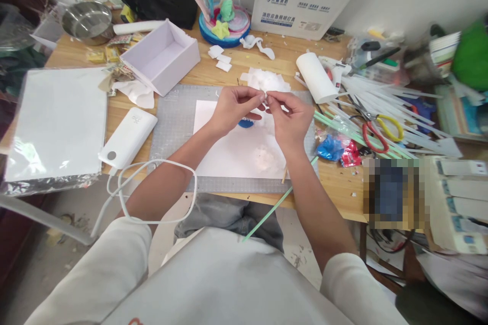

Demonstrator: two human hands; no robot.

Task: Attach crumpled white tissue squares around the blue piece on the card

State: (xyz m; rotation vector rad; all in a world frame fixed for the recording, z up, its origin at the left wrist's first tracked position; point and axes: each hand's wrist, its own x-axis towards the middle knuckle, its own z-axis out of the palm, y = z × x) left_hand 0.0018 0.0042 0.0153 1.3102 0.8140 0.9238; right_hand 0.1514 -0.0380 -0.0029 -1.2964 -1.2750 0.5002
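Observation:
Fingertip to fingertip, my left hand (238,106) and my right hand (292,117) meet over the white paper (224,157). Both pinch a tiny white bit (266,95) between thumb and forefinger; its kind is too small to make out. Partly hidden under my left hand is a round blue piece (246,123) with white on its edge. Beyond my hands lies a pile of white fluffy material (267,80). Another whitish fluffy clump (265,157) rests on the paper near my right wrist. The paper lies on a grey cutting mat (171,127).
A white power bank (131,137) with a looped cable and a lilac box (160,58) stand left. On the right are a white roll (316,77), scissors (375,132), glue sticks (404,111) and a blue packet (330,148). A green stick (280,200) juts over the table's front edge.

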